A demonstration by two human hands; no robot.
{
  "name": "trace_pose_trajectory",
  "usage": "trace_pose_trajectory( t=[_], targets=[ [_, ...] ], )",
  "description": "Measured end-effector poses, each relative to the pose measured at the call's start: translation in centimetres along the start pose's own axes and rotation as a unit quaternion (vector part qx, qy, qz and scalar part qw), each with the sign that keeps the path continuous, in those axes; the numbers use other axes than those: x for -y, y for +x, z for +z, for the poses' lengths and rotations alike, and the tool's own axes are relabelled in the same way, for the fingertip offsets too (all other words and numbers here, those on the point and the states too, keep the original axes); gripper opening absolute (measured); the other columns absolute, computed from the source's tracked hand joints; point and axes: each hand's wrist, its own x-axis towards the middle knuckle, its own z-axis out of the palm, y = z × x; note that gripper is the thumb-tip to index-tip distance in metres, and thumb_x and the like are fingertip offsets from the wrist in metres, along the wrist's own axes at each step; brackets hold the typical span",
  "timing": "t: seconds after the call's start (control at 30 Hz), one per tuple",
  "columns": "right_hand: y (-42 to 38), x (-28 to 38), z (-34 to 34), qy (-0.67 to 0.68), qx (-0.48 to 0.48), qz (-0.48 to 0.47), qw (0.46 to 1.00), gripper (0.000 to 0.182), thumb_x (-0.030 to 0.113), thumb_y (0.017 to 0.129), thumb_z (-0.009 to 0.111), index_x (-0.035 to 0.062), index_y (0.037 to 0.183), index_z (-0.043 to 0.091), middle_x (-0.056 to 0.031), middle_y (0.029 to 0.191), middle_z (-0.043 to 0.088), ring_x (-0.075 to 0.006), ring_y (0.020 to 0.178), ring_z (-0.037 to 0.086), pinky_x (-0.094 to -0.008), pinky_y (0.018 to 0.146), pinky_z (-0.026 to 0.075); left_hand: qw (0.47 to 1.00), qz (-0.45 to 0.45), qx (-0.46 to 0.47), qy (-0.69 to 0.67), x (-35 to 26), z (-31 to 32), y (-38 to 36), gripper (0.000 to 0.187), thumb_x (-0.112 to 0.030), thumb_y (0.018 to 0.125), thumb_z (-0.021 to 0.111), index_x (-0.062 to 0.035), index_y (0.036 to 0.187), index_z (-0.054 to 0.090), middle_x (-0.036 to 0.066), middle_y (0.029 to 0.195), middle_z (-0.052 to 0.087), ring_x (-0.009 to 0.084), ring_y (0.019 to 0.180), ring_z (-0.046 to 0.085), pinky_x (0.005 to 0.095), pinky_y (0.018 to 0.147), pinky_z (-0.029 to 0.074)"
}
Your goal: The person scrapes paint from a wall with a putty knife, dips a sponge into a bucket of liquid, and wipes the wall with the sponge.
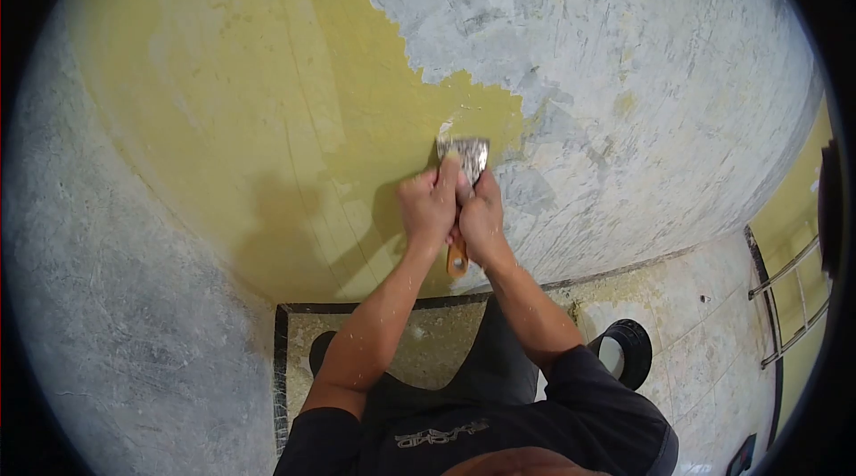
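A paint scraper (pixel 473 153) with a wide metal blade and an orange handle is pressed to the wall, its blade pointing up. My left hand (pixel 429 209) is closed round it, with the thumb reaching up to the blade. My right hand (pixel 482 219) also grips it, on the other side. The handle's holed end shows below both hands. The blade touches yellow paint (pixel 383 119) near its ragged border with bare grey plaster (pixel 642 93). Small flakes show around the blade and over my forearms.
A black bucket (pixel 638 353) with something pale inside stands on the floor, right of my legs. A metal ladder (pixel 789 299) lies or leans at the far right. Grey wall (pixel 134 324) meets the yellow one at a corner on the left. Debris dots the tiled floor (pixel 695 342).
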Motion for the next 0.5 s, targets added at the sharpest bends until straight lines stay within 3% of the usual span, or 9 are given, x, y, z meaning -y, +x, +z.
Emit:
trace_pose_trajectory(
  t=[0.07, 0.1, 0.13, 0.27, 0.33, 0.37, 0.43, 0.5],
  targets=[
    [1.2, 2.3, 0.6, 0.031, 0.029, -0.009, 0.999, 0.009, 0.015, 0.101, 0.042, 0.0083, 0.107, 0.043, -0.0005, 0.059, 0.047, -0.0091, 0.036, 0.04, -0.0249, 0.03, 0.034, 0.995, -0.085, 0.02, -0.05, -5.2, -0.4, 1.0, 0.053, -0.041, 0.09, 0.06, 0.0004, 0.057, 0.059, 0.006, 0.042, 0.051, 0.0144, 0.03, 0.048, 0.0299, 0.028, 0.037],
    [1.6, 3.0, 1.2, 0.072, 0.042, -0.016, 0.996, 0.01, 0.015, 0.101, 0.042, 0.0079, 0.108, 0.044, -0.0009, 0.061, 0.047, -0.0089, 0.036, 0.04, -0.025, 0.031, 0.035, 0.993, -0.077, 0.025, -0.081, -6.2, -0.6, 1.6, 0.055, -0.043, 0.09, 0.061, -0.0002, 0.056, 0.057, 0.006, 0.042, 0.05, 0.0148, 0.03, 0.048, 0.0301, 0.028, 0.037],
    [1.7, 3.4, 1.4, 0.112, 0.058, -0.022, 0.992, 0.011, 0.014, 0.101, 0.043, 0.0076, 0.11, 0.044, -0.0013, 0.062, 0.048, -0.0087, 0.037, 0.04, -0.0251, 0.031, 0.035, 0.993, -0.079, 0.025, -0.083, -5.9, -0.6, 1.3, 0.055, -0.043, 0.09, 0.061, -0.0002, 0.056, 0.057, 0.006, 0.042, 0.05, 0.0148, 0.03, 0.048, 0.0301, 0.028, 0.037],
    [0.3, -1.7, -0.7, 0.047, 0.069, -0.021, 0.996, 0.01, 0.012, 0.1, 0.041, 0.0071, 0.108, 0.043, -0.0017, 0.066, 0.05, -0.0086, 0.038, 0.041, -0.0246, 0.032, 0.035, 0.994, -0.094, 0.035, -0.038, -0.8, -0.4, 0.6, 0.057, -0.047, 0.089, 0.061, 0.0001, 0.056, 0.059, 0.007, 0.043, 0.051, 0.0151, 0.03, 0.048, 0.0304, 0.028, 0.037],
    [0.6, -1.0, 0.1, 0.019, 0.018, -0.04, 0.999, 0.009, 0.01, 0.1, 0.04, 0.0069, 0.108, 0.043, -0.0025, 0.066, 0.051, -0.0086, 0.038, 0.042, -0.0243, 0.032, 0.035, 0.99, 0.124, -0.068, 0.007, 2.6, 0.7, 1.2, 0.056, -0.045, 0.09, 0.061, 0.0003, 0.057, 0.06, 0.006, 0.043, 0.05, 0.0144, 0.031, 0.048, 0.0297, 0.028, 0.037],
    [1.0, 0.6, 0.4, 0.022, 0.041, -0.046, 0.998, 0.012, 0.009, 0.1, 0.04, 0.0061, 0.111, 0.042, -0.0029, 0.069, 0.051, -0.0089, 0.041, 0.043, -0.0248, 0.034, 0.036, 1.0, 0.012, -0.016, -0.01, -1.9, -0.3, 0.9, 0.054, -0.044, 0.09, 0.061, 0.0002, 0.059, 0.061, 0.005, 0.043, 0.05, 0.0134, 0.031, 0.047, 0.0296, 0.029, 0.037],
    [2.0, 3.0, 1.3, 0.044, 0.067, -0.06, 0.995, 0.013, 0.01, 0.099, 0.041, 0.005, 0.112, 0.04, -0.0039, 0.071, 0.051, -0.0098, 0.044, 0.045, -0.0258, 0.035, 0.038, 0.999, -0.014, 0.01, -0.045, -5.5, -0.9, 2.1, 0.053, -0.043, 0.09, 0.061, 0.0001, 0.059, 0.062, 0.005, 0.043, 0.05, 0.0133, 0.031, 0.047, 0.0298, 0.029, 0.037],
    [1.8, 2.5, 1.2, 0.043, 0.071, -0.05, 0.995, 0.013, 0.011, 0.1, 0.042, 0.0049, 0.111, 0.04, -0.0043, 0.071, 0.051, -0.01, 0.044, 0.045, -0.026, 0.035, 0.038, 0.995, -0.052, 0.039, -0.075, -5.4, -1.3, 2.4, 0.052, -0.043, 0.09, 0.061, 0.0002, 0.061, 0.063, 0.004, 0.042, 0.05, 0.0128, 0.031, 0.047, 0.0306, 0.03, 0.037]
  ],
)
